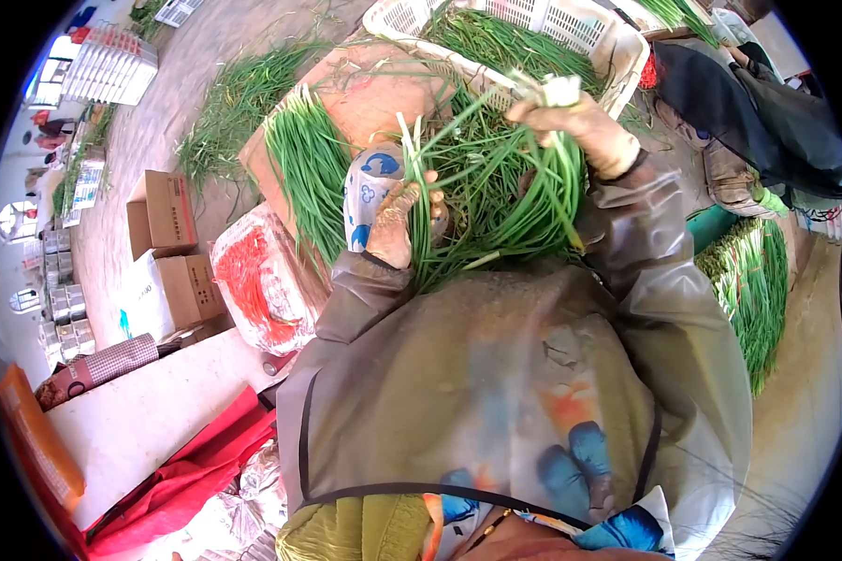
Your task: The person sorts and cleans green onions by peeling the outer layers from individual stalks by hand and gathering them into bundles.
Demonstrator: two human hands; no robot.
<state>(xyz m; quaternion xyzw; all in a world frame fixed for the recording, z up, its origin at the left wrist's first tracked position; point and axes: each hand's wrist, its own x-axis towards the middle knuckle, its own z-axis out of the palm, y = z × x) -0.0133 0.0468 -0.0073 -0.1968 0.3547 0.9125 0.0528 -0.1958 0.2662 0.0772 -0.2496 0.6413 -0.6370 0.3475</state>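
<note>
My left hand is closed around a few upright green chives with pale ends. Farther right and higher, my right hand grips a bunch of chives, white ends at the top and green leaves hanging down. Loose chives lie in a tangled heap between and below both hands. Just left of my left hand is a rounded white thing with blue prints. Beside it, a neat row of chives rests on a brownish board.
A white plastic crate with chives stands at the back. Red ties lie on a wrapped package at left, near cardboard boxes. Tied chives stand at right. Another person's dark-clad legs are at upper right.
</note>
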